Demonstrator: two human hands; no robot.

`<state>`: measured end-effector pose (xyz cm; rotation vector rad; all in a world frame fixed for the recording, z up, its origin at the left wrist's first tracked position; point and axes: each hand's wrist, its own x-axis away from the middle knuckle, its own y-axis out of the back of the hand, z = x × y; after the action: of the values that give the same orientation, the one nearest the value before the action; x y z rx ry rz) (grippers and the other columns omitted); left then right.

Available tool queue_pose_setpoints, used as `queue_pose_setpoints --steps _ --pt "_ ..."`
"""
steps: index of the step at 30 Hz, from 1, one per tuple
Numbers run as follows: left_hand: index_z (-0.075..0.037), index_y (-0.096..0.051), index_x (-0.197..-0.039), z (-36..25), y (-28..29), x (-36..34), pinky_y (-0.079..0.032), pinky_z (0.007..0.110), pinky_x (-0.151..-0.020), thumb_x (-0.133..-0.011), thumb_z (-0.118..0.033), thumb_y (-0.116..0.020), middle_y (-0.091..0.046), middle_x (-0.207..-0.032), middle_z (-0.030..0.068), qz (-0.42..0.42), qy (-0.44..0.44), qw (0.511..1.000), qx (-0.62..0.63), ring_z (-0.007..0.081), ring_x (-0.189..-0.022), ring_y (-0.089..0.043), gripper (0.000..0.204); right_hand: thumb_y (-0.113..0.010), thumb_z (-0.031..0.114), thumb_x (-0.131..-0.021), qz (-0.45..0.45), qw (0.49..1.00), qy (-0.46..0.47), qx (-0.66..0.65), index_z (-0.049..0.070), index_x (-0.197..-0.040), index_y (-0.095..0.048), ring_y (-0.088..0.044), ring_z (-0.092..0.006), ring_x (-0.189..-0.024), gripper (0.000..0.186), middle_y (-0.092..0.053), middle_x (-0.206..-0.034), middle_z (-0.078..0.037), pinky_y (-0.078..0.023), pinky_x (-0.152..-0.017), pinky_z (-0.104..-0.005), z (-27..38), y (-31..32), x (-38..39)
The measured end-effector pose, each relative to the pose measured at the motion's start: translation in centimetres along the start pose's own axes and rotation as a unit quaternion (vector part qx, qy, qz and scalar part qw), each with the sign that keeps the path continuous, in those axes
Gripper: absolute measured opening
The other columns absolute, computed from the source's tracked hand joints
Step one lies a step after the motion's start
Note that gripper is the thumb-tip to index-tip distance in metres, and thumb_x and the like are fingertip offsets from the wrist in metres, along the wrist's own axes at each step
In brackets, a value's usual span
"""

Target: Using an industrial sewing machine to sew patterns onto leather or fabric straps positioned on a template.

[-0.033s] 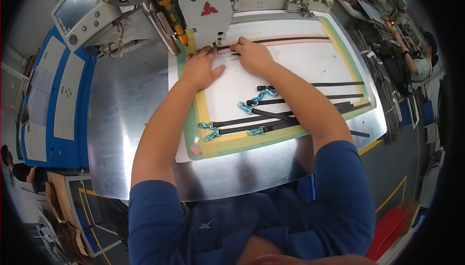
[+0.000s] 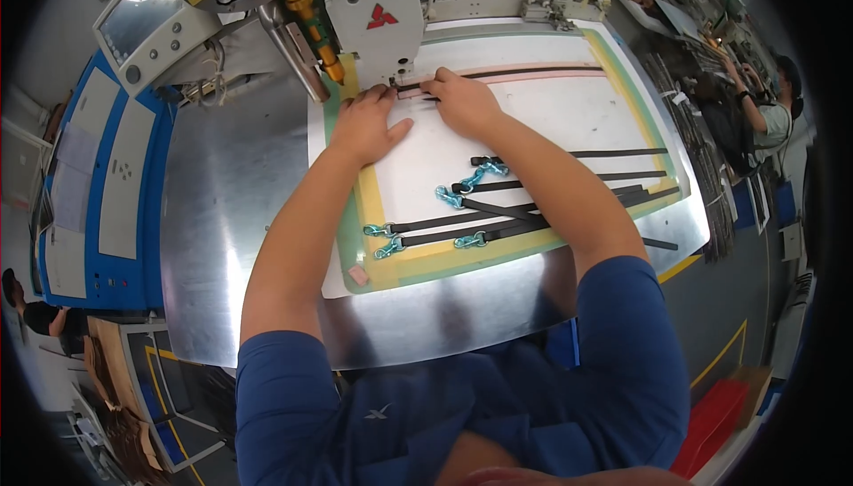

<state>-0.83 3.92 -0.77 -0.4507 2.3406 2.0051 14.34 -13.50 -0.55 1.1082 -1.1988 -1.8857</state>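
Observation:
My left hand [image 2: 364,125] lies palm down at the strap's left end, fingers stretched forward and thumb spread, just below the white sewing machine head [image 2: 378,15]. Across the far side of the white work sheet runs a black webbing strap [image 2: 542,71] within a pink outlined strip. My right hand [image 2: 464,106] is closed with its fingertips on this strap. From under its fingers pokes a slim dark pointed tool [image 2: 431,99], mostly hidden. Nearer me lie several black straps [image 2: 613,177] with turquoise snap hooks [image 2: 471,241], partly covered by my right forearm.
Yellow and green tape [image 2: 373,219] borders the sheet on a shiny metal table [image 2: 231,211]. A brass-coloured tube [image 2: 329,64] hangs left of the machine head, beside a control panel [image 2: 147,33]. A blue cabinet [image 2: 107,175] stands left. Another person [image 2: 769,117] works at far right.

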Motion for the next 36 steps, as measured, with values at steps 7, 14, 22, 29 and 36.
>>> queue_pose_setpoints --steps 7,14,22,29,36 --pt "-0.003 -0.058 -0.147 0.3 -0.5 0.0 -0.038 0.047 -0.116 -0.094 -0.049 -0.065 -0.057 -0.149 0.0177 -0.036 -0.011 0.999 -0.003 0.0340 -0.135 -0.055 0.070 -0.055 0.007 -0.091 0.019 1.000 -0.010 0.008 0.015 -0.127 -0.070 -0.068 -0.0296 -0.110 0.040 -0.063 -0.119 -0.008 -0.056 -0.090 -0.0458 0.2 0.2 -0.2" --pt "-0.005 -0.054 -0.152 -0.3 0.4 0.0 -0.035 0.047 -0.119 -0.095 -0.050 -0.063 -0.053 -0.155 0.0141 0.003 0.011 1.000 -0.006 0.0301 -0.142 -0.050 0.073 -0.055 0.007 -0.092 0.010 1.000 -0.001 0.013 0.014 -0.125 -0.070 -0.070 -0.0312 -0.106 0.037 -0.063 -0.117 -0.010 -0.056 -0.089 -0.0465 0.0 0.1 -0.3" --pt "-0.005 -0.053 -0.153 -0.3 0.4 0.3 -0.035 0.047 -0.119 -0.096 -0.051 -0.062 -0.053 -0.154 0.0127 0.007 0.013 1.000 -0.015 0.0279 -0.144 -0.048 0.073 -0.055 0.006 -0.092 0.020 1.000 -0.018 0.011 0.014 -0.127 -0.070 -0.068 -0.0312 -0.109 0.039 -0.064 -0.118 -0.008 -0.056 -0.091 -0.0464 0.4 0.1 -0.1" --pt "-0.003 -0.057 -0.147 -0.1 0.1 0.3 -0.039 0.048 -0.114 -0.095 -0.049 -0.064 -0.056 -0.150 0.0163 -0.025 -0.006 1.000 -0.010 0.0329 -0.137 -0.053 0.071 -0.055 0.007 -0.093 0.002 1.000 0.000 0.016 0.012 -0.125 -0.070 -0.070 -0.0317 -0.104 0.036 -0.063 -0.117 -0.011 -0.057 -0.087 -0.0464 0.3 -0.2 -0.2" --pt "-0.003 -0.058 -0.147 -0.1 -0.3 0.1 -0.041 0.048 -0.112 -0.095 -0.049 -0.063 -0.057 -0.149 0.0158 -0.030 -0.006 0.999 -0.023 0.0336 -0.132 -0.057 0.069 -0.057 0.008 -0.092 -0.003 1.000 0.009 0.012 0.010 -0.120 -0.072 -0.071 -0.0331 -0.101 0.031 -0.063 -0.115 -0.012 -0.058 -0.085 -0.0473 0.2 -0.1 -0.3"
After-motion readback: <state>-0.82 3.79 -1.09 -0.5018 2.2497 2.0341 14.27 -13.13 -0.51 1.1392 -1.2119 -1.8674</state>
